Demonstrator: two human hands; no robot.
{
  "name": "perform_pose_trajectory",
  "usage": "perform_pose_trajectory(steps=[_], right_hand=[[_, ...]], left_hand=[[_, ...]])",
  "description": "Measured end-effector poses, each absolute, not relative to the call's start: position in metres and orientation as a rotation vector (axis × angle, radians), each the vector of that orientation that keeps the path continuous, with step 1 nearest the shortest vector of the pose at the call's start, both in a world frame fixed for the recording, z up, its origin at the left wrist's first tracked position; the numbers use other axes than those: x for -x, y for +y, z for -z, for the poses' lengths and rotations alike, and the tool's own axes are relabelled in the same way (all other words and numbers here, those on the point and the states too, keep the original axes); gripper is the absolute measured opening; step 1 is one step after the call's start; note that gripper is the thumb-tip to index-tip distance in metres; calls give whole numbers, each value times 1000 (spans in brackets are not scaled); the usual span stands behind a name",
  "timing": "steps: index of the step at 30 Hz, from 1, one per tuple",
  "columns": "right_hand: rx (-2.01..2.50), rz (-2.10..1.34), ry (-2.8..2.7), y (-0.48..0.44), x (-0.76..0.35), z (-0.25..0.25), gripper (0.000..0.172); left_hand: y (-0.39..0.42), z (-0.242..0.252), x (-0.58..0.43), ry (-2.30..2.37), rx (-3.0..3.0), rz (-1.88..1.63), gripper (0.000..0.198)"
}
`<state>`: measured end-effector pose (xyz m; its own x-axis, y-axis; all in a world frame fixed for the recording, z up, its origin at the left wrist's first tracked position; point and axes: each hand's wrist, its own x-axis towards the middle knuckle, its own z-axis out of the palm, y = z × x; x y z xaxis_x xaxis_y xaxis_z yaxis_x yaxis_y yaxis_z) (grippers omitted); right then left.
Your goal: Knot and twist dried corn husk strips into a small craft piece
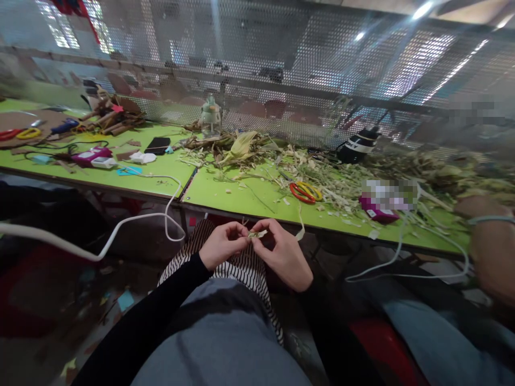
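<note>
Left hand (222, 245) and right hand (284, 257) both pinch one small husk strip (256, 234). Large husk heap (322, 177) lies on table (225, 190): probably midway.

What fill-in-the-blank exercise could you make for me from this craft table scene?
The left hand and right hand together pinch a small pale husk strip above a black-and-white cloth whose pattern is ___.
The red-and-yellow-handled scissors lie on a tabletop coloured ___.
The flat black phone lies to the scissors' ___.
Missing: striped; green; left.
</note>
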<state>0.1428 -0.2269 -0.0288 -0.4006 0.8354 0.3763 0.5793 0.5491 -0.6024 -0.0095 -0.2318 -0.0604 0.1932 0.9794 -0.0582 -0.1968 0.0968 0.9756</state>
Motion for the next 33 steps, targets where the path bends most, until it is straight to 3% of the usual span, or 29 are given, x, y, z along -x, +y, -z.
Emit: perform_pose_trajectory(steps=[11, 21, 33], right_hand=[[1204, -356, -2124, -229, -137, 32, 11], [1128, -572, -2107, -224, -148, 27, 10], [1150, -487, -2116, -230, -145, 32, 12]], left_hand=[[-238, 68, 5, 1009, -1200, -1200, 10], [-235, 67, 8, 802, -907, -1154, 39], [-240, 74, 9, 941, -1149, -1216, 24]])
